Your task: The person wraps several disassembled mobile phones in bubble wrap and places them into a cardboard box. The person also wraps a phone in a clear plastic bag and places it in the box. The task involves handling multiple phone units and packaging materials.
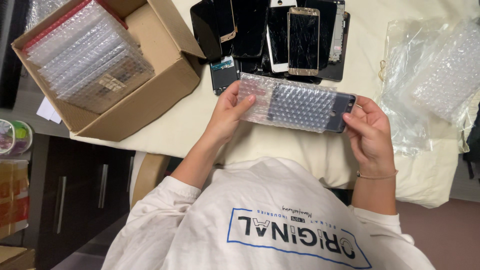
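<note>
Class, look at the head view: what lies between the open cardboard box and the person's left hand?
Only bare cream cloth lies between the cardboard box and the left hand in the head view.

Clear bubble-wrap sleeve (280,101), translucent with a regular dimple pattern, whitish at its left end; the phone screen panel (345,112) inside shows black with a dark blue-grey edge. Loose screen panels (260,30) on the table: glossy black glass, one with a gold frame (303,41), one with a white frame (276,37); a small part beside them carries a teal-green circuit board (223,67). Cardboard box (165,70): plain tan-brown, holding bubble-wrapped packets (90,55), silvery-clear, the rearmost edged in red. Tablecloth (350,165): cream. Loose bubble wrap and bags (435,75): clear. Shirt (270,225): off-white with dark blue printed lettering in a blue outline. Bracelet (376,175): thin, gold-toned.
</note>
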